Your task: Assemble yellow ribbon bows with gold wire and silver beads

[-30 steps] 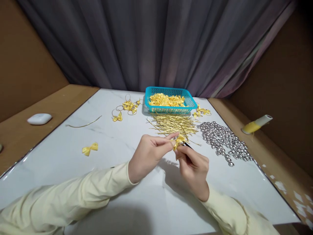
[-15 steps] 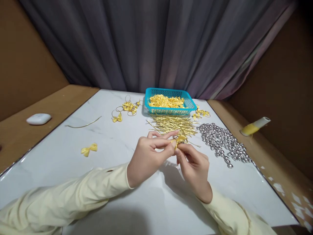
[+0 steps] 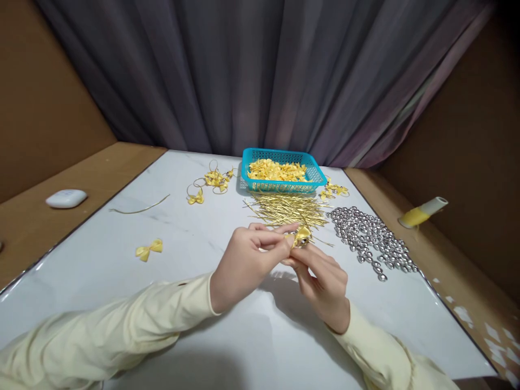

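My left hand and my right hand meet above the middle of the white table. Both pinch one small yellow ribbon bow between their fingertips, with something shiny at the bow's middle that I cannot make out. Just beyond the hands lies a pile of gold wire ties. To the right of it spreads a heap of small silver bells. A blue basket full of yellow bows stands at the back.
One loose yellow bow lies at the left. Bows with gold loops lie left of the basket, and a few more right of it. A gold strand, a white case and a yellow-white tube lie about the edges.
Both hands have kept hold of the bow and shifted slightly; the fingers have turned it, and a shiny part now shows at its middle.
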Available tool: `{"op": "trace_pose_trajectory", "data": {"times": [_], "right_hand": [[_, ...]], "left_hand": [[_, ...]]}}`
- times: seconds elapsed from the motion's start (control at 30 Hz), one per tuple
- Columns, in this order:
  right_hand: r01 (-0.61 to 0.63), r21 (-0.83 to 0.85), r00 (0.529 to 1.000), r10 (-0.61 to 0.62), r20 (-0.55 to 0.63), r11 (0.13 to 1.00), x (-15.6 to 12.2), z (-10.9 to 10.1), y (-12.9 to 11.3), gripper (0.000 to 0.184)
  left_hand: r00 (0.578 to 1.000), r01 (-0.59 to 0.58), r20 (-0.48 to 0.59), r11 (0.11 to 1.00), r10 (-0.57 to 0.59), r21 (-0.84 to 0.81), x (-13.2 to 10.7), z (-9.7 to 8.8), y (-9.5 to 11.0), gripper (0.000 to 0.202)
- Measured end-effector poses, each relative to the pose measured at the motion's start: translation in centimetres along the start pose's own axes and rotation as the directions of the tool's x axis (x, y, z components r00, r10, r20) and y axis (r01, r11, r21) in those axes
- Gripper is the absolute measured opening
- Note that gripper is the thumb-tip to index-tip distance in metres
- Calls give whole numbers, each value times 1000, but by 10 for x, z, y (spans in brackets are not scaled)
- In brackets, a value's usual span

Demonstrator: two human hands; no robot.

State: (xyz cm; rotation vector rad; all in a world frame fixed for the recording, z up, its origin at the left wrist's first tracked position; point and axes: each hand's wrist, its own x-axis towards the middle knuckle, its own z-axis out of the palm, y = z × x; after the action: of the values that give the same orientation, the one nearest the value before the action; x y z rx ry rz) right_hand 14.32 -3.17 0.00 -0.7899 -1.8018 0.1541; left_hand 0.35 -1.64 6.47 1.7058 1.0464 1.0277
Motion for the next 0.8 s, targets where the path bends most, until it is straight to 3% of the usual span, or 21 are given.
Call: {"op": "trace_pose_trajectory", "data": {"times": [0.23, 0.8], "right_hand": [[74, -116, 996, -80, -47, 991, 1, 2, -5, 16], [26, -127, 1000, -25, 13, 992, -2, 1, -1, 18]], "left_hand": [[1000, 24, 15, 1000, -24, 19, 0, 3, -2, 27], [999, 46, 12, 998, -46, -36, 3, 0, -7, 24]]}}
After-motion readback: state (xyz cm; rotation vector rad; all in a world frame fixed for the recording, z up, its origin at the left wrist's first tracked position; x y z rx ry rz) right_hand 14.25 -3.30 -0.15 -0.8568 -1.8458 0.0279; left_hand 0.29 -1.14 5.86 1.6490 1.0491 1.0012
